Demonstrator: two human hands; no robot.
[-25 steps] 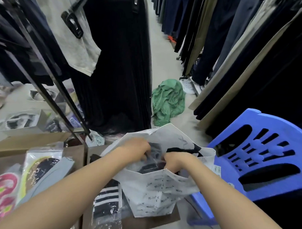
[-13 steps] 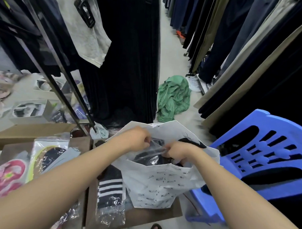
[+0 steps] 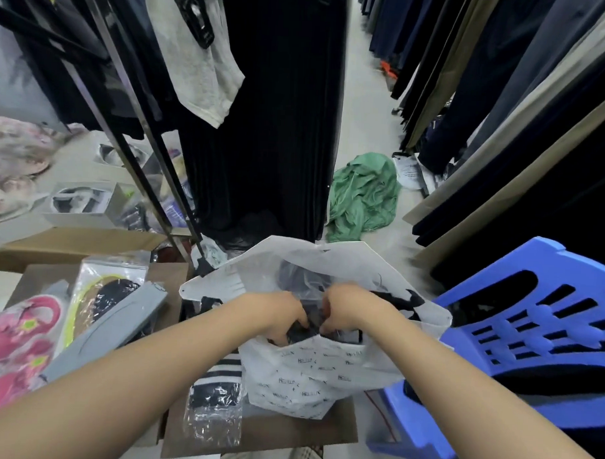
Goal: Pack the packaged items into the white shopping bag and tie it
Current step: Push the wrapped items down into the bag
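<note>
Left hand (image 3: 280, 316): reaches into the mouth of the bag from the left, fingers curled down and pinching a dark packaged item in clear plastic (image 3: 304, 291), likely to push it lower.
Right hand (image 3: 348, 310): enters from the right, fingers curled on the same package, knuckles almost touching the left hand. Two hands probably share the grip because the plastic is slippery and floppy.
White shopping bag (image 3: 309, 373): stands open on a brown cardboard box (image 3: 270, 430), its printed front wall sagging just below both wrists. The top is wide open and not yet tied.
Inside the bag: more dark contents show behind the hands; how many items, I cannot tell.
Striped package (image 3: 216, 398): black-and-white item in clear wrap, lying just left of the bag, touching it, probably waiting its turn.
More packages (image 3: 103, 301): several lie further left on the box, within easy reach.
Blue plastic chair (image 3: 530, 337): just right of the bag.
Floor (image 3: 363, 121): a green cloth (image 3: 362, 197) lies crumpled in the aisle between racks of hanging clothes (image 3: 504, 99).
</note>
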